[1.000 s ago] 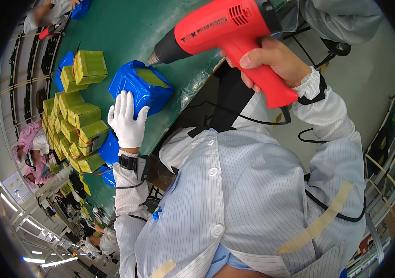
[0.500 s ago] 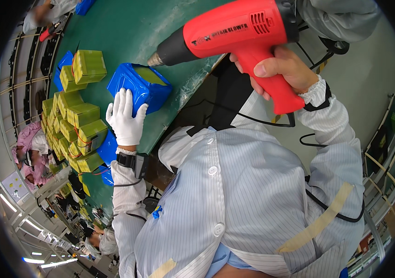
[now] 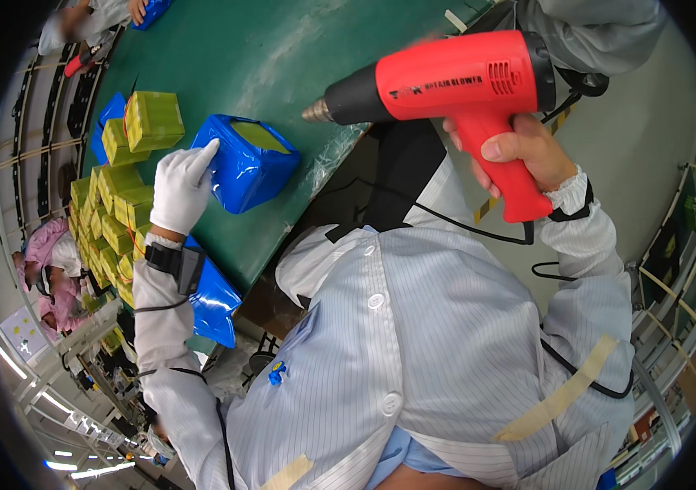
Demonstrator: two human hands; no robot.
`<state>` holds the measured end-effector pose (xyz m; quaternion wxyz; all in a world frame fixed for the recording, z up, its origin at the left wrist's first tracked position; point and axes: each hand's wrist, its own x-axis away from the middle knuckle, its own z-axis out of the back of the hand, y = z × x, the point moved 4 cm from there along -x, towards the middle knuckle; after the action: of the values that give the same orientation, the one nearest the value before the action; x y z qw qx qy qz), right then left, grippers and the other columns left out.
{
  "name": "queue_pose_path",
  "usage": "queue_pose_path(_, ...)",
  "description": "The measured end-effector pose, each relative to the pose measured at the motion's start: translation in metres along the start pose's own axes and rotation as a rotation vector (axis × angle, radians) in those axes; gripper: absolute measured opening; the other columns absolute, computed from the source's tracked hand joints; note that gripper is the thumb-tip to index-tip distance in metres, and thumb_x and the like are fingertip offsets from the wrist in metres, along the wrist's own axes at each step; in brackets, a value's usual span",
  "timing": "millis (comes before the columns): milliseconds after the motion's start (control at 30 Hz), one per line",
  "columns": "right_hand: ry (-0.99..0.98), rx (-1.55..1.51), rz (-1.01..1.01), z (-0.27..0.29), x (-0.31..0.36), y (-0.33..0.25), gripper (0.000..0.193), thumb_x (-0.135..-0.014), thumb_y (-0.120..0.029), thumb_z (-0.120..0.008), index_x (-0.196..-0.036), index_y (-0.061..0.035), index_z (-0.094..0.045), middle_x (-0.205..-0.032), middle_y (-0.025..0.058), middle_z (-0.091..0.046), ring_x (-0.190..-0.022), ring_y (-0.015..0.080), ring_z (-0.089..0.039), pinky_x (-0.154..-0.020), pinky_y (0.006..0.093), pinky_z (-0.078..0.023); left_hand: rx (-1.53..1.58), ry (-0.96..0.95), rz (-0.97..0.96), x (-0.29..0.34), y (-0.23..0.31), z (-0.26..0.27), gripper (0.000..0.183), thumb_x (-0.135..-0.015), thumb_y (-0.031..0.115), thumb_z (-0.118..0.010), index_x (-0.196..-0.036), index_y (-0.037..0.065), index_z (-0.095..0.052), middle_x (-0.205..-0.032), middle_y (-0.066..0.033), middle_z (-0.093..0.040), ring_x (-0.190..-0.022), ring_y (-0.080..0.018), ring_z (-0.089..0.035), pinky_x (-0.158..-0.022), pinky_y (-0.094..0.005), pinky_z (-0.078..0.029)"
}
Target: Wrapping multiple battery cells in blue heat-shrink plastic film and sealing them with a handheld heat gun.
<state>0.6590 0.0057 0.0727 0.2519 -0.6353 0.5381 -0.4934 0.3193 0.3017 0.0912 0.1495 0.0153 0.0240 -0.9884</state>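
Left hand (image 3: 182, 186), in a white glove, laid flat with fingers together against the near side of a blue-wrapped pack (image 3: 243, 166), index fingertip up on its top edge; pressed on, not pinched. Right hand (image 3: 525, 152), bare, curled tight around the grip of a red heat gun (image 3: 454, 88), thumb across the front of the handle. Gun held above the table edge, its dark nozzle (image 3: 333, 105) aimed toward the left hand and stopped just short of the pack, apart from it. Pack seated on a green table top (image 3: 282, 57), between the two hands, close under the left one; yellow-green block visible through the open top of the blue wrap. Beyond the left hand, further out: rows of yellow-green packs (image 3: 119, 204), one stacked block (image 3: 153, 121) just past the fingertips, resting on a blue sheet. Below the left wrist: black wrist strap (image 3: 175, 261) and another blue wrapped piece (image 3: 215, 302) at the table edge. Black cord (image 3: 478, 231) trailed from the gun's handle across a pale striped coat. At the far table end, another person's hand on a blue item (image 3: 150, 10), well apart from both hands.
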Motion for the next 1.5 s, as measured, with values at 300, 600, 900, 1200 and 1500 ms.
queue_pose_path(300, 0.05, 0.001, -0.128, 0.004, 0.012, 0.016, 0.054, -0.077, -0.024, -0.074, -0.121, 0.0046, -0.06, -0.095, 0.0091, -0.062, -0.061, 0.0145, -0.064, -0.051, 0.0279, -0.055, -0.077, -0.246, -0.178, -0.016, -0.002, 0.011, 0.06, -0.069, 0.001, -0.072, -0.128, 0.011, -0.064, -0.117, -0.0075, -0.068, -0.115, -0.0285, -0.063, -0.1, -0.0452, -0.048)
queue_pose_path(600, -0.026, -0.064, -0.099, 0.004, -0.003, 0.021, 0.064, -0.076, -0.026, -0.072, -0.128, 0.0069, -0.054, -0.102, 0.0157, -0.06, -0.056, 0.0174, -0.063, -0.046, 0.029, -0.053, -0.084, -0.362, -0.163, -0.024, 0.001, 0.021, 0.059, -0.067, 0.003, -0.075, -0.126, 0.011, -0.066, -0.126, -0.009, -0.064, -0.121, -0.0294, -0.059, -0.102, -0.0467, -0.046)
queue_pose_path(900, 0.074, -0.127, -0.048, 0.007, 0.007, 0.02, 0.062, -0.076, -0.027, -0.073, -0.125, 0.0073, -0.056, -0.097, 0.014, -0.061, -0.057, 0.0161, -0.063, -0.049, 0.0289, -0.054, 0.047, -0.395, -0.131, -0.06, -0.018, 0.0, 0.039, -0.07, 0.022, -0.084, -0.103, 0.011, -0.066, -0.13, -0.0085, -0.064, -0.13, -0.0321, -0.054, -0.108, -0.0483, -0.04)
queue_pose_path(1200, 0.137, -0.125, -0.022, 0.003, 0.01, 0.017, 0.063, -0.075, -0.028, -0.074, -0.124, 0.007, -0.057, -0.101, 0.0141, -0.061, -0.058, 0.0165, -0.064, -0.048, 0.0286, -0.054, 0.125, -0.572, -0.154, -0.071, -0.043, -0.024, 0.058, -0.065, 0.027, -0.086, -0.12, 0.017, -0.07, -0.125, -0.0008, -0.068, -0.126, -0.0288, -0.057, -0.113, -0.0507, -0.034)
queue_pose_path(1500, 0.13, -0.206, 0.067, 0.0, 0.006, 0.015, 0.062, -0.076, -0.024, -0.071, -0.126, 0.0092, -0.054, -0.103, 0.015, -0.061, -0.057, 0.0179, -0.064, -0.046, 0.0278, -0.054, 0.494, -0.284, 0.727, 0.062, -0.094, -0.049, 0.047, -0.089, 0.044, -0.074, -0.11, 0.001, -0.072, -0.093, -0.0195, -0.073, -0.089, -0.0349, -0.072, -0.081, -0.041, -0.055)
